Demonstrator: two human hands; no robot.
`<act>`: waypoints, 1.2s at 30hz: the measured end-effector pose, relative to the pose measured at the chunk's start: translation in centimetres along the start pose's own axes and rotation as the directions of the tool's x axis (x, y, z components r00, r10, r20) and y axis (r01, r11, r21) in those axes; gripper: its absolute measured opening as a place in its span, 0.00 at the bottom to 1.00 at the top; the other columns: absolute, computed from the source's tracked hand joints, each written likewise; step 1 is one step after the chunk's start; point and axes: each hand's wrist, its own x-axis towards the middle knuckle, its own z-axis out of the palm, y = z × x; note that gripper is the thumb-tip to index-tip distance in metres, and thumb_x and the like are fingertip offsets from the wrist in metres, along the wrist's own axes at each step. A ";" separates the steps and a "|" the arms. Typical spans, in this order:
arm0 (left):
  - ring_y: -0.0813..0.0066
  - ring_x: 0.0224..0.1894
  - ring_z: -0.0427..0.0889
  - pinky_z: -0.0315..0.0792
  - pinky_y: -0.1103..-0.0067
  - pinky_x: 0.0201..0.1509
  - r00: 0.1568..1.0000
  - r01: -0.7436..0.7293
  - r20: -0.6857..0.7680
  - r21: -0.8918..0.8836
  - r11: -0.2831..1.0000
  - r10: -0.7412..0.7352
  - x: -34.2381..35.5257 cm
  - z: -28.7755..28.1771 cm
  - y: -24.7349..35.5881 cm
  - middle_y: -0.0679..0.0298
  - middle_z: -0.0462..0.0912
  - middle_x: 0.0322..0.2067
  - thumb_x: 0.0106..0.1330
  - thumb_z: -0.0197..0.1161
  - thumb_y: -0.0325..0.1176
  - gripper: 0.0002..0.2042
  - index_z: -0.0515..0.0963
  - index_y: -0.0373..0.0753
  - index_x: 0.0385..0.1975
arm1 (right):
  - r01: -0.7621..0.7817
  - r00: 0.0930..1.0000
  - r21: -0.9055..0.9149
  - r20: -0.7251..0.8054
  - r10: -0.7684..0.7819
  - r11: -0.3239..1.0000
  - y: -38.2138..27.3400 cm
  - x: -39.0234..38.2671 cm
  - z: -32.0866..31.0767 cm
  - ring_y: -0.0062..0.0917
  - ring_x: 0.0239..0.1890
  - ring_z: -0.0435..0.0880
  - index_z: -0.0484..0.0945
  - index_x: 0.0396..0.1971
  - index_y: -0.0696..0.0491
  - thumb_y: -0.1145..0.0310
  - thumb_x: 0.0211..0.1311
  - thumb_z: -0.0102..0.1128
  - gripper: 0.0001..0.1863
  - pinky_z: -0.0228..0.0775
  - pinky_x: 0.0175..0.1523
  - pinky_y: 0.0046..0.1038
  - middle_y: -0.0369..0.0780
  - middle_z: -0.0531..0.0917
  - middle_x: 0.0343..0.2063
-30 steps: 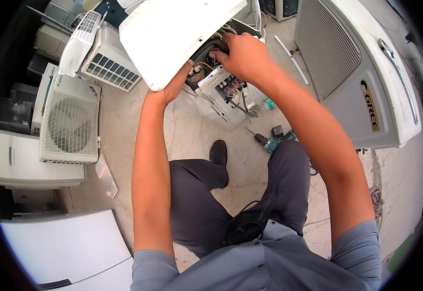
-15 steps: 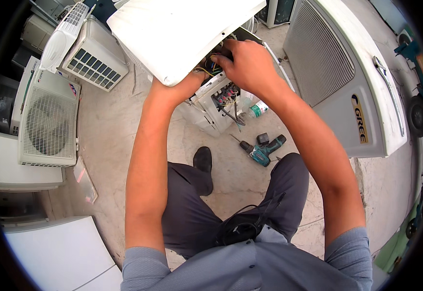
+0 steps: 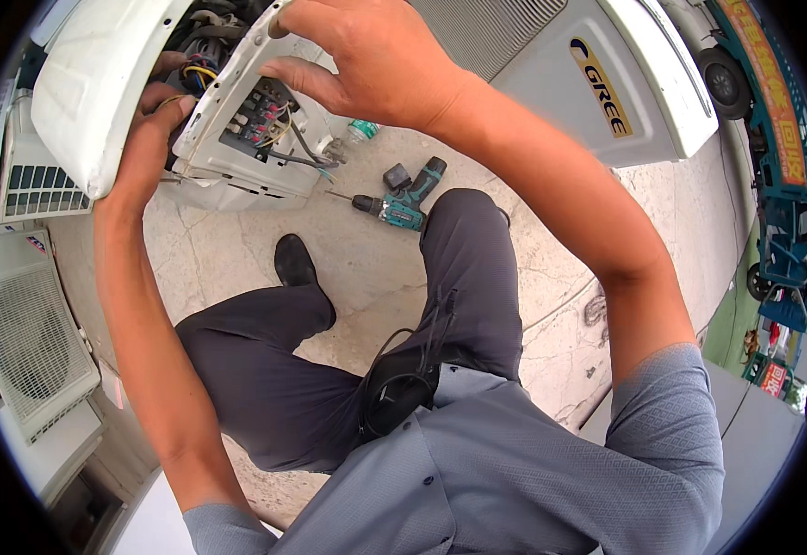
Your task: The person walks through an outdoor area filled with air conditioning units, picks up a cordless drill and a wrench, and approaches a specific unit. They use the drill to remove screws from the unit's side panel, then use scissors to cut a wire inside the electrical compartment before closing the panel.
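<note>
The right hand [image 3: 366, 65] has left the wires [image 3: 204, 72] for the panel [image 3: 228, 79]'s far end, thumb spread; only the left hand [image 3: 149, 134], grip unclear, remains inside.

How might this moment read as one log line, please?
left hand: beside white cover, at wires; right hand: at panel edge; drill: on floor

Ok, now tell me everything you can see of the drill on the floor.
The drill is a teal and black power drill, its casing plastic by the look. A thin bit in the dark chuck points left. It lies on its side on the pale floor, handle toward the picture's upper right, near the person's right knee. A dark block sits beside it; contact is unclear.
</note>
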 end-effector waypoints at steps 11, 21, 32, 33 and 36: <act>0.73 0.49 0.81 0.74 0.77 0.56 0.986 0.147 0.073 0.045 0.988 -0.150 -0.7 -0.5 -0.1 0.56 0.83 0.47 0.68 0.59 0.27 0.25 0.67 0.34 0.66 | -0.815 0.071 -0.512 0.377 0.924 0.272 1.4 -41.6 -0.5 0.48 0.51 0.81 0.78 0.47 0.58 0.70 0.56 0.64 0.17 0.76 0.54 0.44 0.51 0.83 0.46; 0.58 0.61 0.76 0.68 0.73 0.67 0.859 -0.031 -0.509 0.065 0.997 0.060 -3.1 -3.3 -3.0 0.52 0.79 0.58 0.70 0.62 0.34 0.20 0.75 0.35 0.59 | -0.689 -0.095 -0.679 0.431 0.898 0.253 -0.5 -47.5 2.4 0.43 0.39 0.87 0.81 0.34 0.60 0.64 0.47 0.73 0.17 0.80 0.45 0.40 0.53 0.86 0.35; 0.78 0.33 0.81 0.77 0.78 0.38 0.928 0.176 -0.314 -0.100 0.979 -0.199 -2.4 -5.9 5.4 0.65 0.87 0.30 0.67 0.69 0.37 0.10 0.85 0.37 0.39 | -0.965 0.140 0.255 0.680 0.719 -0.054 0.6 -26.0 -6.9 0.16 0.27 0.74 0.75 0.31 0.56 0.73 0.57 0.72 0.11 0.71 0.34 0.24 0.32 0.75 0.24; 0.71 0.38 0.84 0.78 0.74 0.44 0.932 0.220 -0.286 -0.037 0.975 -0.221 -2.5 -5.6 5.0 0.61 0.88 0.36 0.66 0.69 0.38 0.12 0.84 0.39 0.44 | -0.931 0.175 0.346 0.701 0.691 -0.116 -1.1 -22.4 -7.0 0.16 0.30 0.75 0.75 0.33 0.55 0.74 0.57 0.71 0.11 0.71 0.36 0.24 0.32 0.76 0.27; 0.59 0.50 0.85 0.78 0.70 0.56 0.923 0.378 -0.128 0.141 0.915 -0.362 -2.2 -4.5 4.1 0.53 0.86 0.49 0.62 0.71 0.41 0.20 0.82 0.43 0.53 | -0.934 0.297 0.356 0.808 0.509 -0.019 -4.2 -13.1 -8.5 0.16 0.37 0.76 0.74 0.44 0.55 0.76 0.57 0.72 0.17 0.72 0.41 0.24 0.32 0.76 0.35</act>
